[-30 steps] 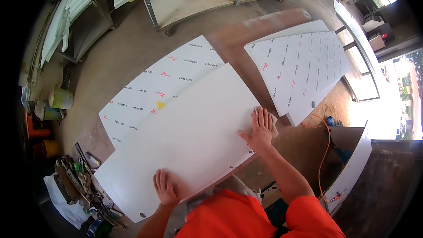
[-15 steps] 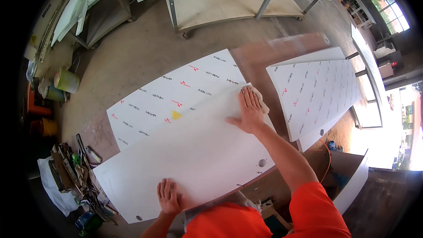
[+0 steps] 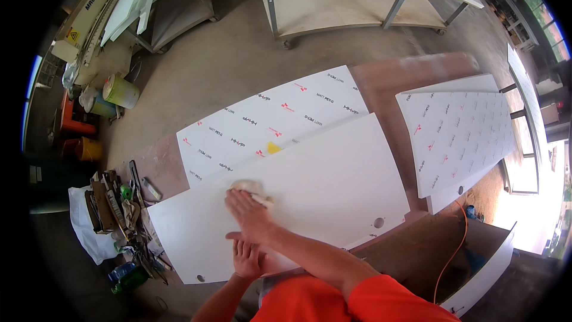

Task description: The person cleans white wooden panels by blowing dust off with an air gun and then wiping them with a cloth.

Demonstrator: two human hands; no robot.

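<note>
A plain white panel (image 3: pixel 333 185) lies in front of me, with a round hole near each of its two near corners. It overlaps a white panel covered with printed film (image 3: pixel 325 98); a small yellow piece (image 3: pixel 273 148) shows at the overlap. My right hand (image 3: pixel 249 217) presses a cream cloth (image 3: pixel 257 189) against the plain panel, left of its middle, fingers laid over the cloth. Just below it, my left hand (image 3: pixel 247 259) rests open on the panel near its front edge. My right forearm crosses in front of me, close to the left hand.
A pile of hand tools (image 3: pixel 122 209) and a knife-like tool (image 3: pixel 152 188) lie on the left of the brown worktop (image 3: pixel 381 77). More printed panels (image 3: pixel 465 143) are stacked at the right. An orange hose (image 3: pixel 456 250) hangs below. Wheeled carts (image 3: pixel 333 9) with white boards stand behind.
My right hand has swept the cloth from the panel's far right corner leftward and nearer. My left hand stays on the panel near the front edge. The view has shifted left.
</note>
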